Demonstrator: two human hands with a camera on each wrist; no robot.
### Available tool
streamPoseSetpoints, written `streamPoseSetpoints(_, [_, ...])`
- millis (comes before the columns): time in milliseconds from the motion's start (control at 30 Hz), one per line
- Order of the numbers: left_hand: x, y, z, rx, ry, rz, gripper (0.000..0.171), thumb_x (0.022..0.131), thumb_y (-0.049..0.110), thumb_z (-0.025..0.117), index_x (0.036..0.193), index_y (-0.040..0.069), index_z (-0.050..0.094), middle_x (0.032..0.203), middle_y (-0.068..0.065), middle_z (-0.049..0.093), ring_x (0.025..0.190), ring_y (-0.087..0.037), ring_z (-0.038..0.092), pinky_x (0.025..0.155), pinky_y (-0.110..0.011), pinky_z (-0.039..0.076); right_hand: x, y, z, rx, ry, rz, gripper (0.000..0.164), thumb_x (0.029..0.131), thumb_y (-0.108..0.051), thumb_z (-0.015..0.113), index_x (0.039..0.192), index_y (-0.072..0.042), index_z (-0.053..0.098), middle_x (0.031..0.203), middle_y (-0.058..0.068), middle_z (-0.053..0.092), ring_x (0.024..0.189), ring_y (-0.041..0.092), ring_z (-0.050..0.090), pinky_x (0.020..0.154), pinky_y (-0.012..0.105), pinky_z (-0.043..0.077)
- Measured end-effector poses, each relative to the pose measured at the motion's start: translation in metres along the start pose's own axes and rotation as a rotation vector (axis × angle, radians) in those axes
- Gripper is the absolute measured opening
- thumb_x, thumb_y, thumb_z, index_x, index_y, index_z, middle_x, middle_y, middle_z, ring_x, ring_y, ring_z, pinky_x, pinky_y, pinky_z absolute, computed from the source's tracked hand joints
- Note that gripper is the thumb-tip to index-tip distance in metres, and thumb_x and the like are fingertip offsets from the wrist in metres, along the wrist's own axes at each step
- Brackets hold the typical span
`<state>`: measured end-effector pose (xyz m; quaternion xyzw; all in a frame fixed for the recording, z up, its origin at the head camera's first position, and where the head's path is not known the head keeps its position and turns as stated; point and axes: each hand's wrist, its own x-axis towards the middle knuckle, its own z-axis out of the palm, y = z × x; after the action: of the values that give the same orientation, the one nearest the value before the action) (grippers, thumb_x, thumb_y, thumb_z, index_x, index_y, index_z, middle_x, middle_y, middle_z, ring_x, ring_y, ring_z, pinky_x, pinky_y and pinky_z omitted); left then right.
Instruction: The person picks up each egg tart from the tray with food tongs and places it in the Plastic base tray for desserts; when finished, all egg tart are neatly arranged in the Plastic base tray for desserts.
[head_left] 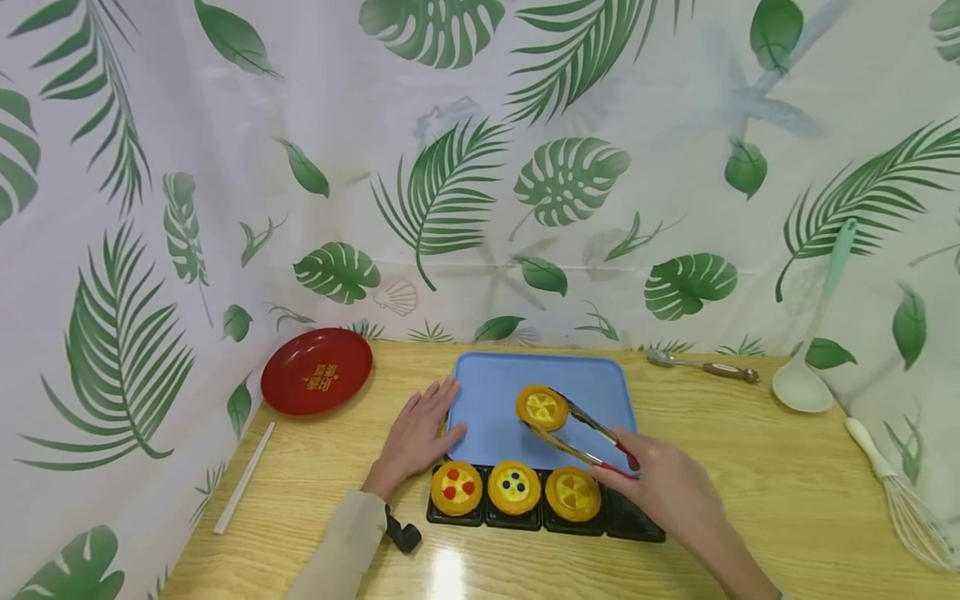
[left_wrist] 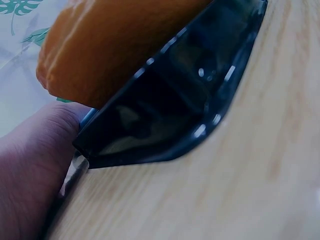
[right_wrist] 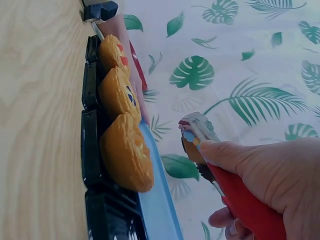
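Observation:
My right hand (head_left: 667, 479) grips red-handled tongs (right_wrist: 245, 195), thumb on one arm and fingers on the other. Between the tong tips is an egg tart (head_left: 542, 407) with pale yellow fruit pieces on top, over the middle of the blue tray (head_left: 480, 383). My left hand (head_left: 420, 429) lies with straight fingers along the tray's left edge. In front of the tray stands a row of black square holders (head_left: 633, 518). Three hold tarts: one with red berries (head_left: 457, 488), one with blueberries (head_left: 513, 488), one with orange pieces (head_left: 573, 493). The rightmost holder has no tart.
A red plate (head_left: 317, 372) and a white stick (head_left: 245, 477) lie on the left. Toward the right are a metal spoon with a brown handle (head_left: 705, 365), a pale ladle (head_left: 802, 385) leaning on the leaf-print cloth (head_left: 555, 275), and a whisk (head_left: 903, 500).

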<state>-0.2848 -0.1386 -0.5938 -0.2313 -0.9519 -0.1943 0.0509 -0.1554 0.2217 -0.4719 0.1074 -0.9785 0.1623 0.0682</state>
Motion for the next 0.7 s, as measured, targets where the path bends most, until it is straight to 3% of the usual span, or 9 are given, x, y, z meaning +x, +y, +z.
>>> streamPoseSetpoints(167, [0.0, 0.001, -0.002, -0.015, 0.008, 0.013, 0.079, 0.104, 0.061, 0.044, 0.168, 0.019, 0.023, 0.174, 0.002, 0.02, 0.16, -0.028, 0.021, 0.128, -0.052, 0.017, -0.025, 0.009, -0.009, 0.004, -0.015, 0.08, 0.071, 0.088, -0.061, 0.076, 0.136, -0.009, 0.07, 0.072, -0.007, 0.055, 0.056, 0.01, 0.044, 0.047, 0.029, 0.035])
streamPoseSetpoints(300, [0.001, 0.001, -0.002, -0.016, 0.02, 0.019, 0.079, 0.105, 0.06, 0.045, 0.167, 0.017, 0.024, 0.173, 0.0, 0.022, 0.159, -0.029, 0.022, 0.128, -0.053, 0.018, -0.044, 0.019, -0.01, 0.009, -0.036, 0.136, 0.072, 0.088, -0.063, 0.074, 0.134, -0.007, 0.07, 0.075, -0.006, 0.056, 0.056, 0.012, 0.043, 0.049, 0.03, 0.036])
streamPoseSetpoints(400, [0.0, 0.002, -0.002, -0.01, 0.021, 0.016, 0.079, 0.105, 0.06, 0.045, 0.167, 0.016, 0.025, 0.173, 0.0, 0.022, 0.159, -0.029, 0.023, 0.128, -0.053, 0.019, -0.06, 0.024, -0.009, -0.001, -0.013, 0.149, 0.057, 0.087, -0.061, 0.076, 0.113, -0.01, 0.072, 0.071, -0.006, 0.05, 0.054, 0.012, 0.04, 0.049, 0.029, 0.033])
streamPoseSetpoints(533, [0.0, 0.003, -0.002, -0.005, 0.014, 0.015, 0.079, 0.105, 0.061, 0.044, 0.167, 0.016, 0.025, 0.174, 0.0, 0.022, 0.16, -0.029, 0.022, 0.128, -0.053, 0.018, -0.079, 0.031, -0.006, -0.006, 0.017, 0.169, 0.043, 0.087, -0.057, 0.079, 0.09, -0.017, 0.062, 0.067, -0.005, 0.042, 0.05, 0.012, 0.032, 0.049, 0.027, 0.025])
streamPoseSetpoints(700, [-0.001, 0.003, -0.001, -0.014, 0.021, 0.018, 0.079, 0.104, 0.06, 0.044, 0.167, 0.016, 0.025, 0.174, 0.0, 0.021, 0.16, -0.029, 0.022, 0.128, -0.052, 0.018, -0.096, 0.04, -0.005, 0.024, -0.051, 0.246, 0.047, 0.089, -0.057, 0.076, 0.082, -0.019, 0.051, 0.068, -0.004, 0.041, 0.05, 0.014, 0.032, 0.05, 0.027, 0.024])
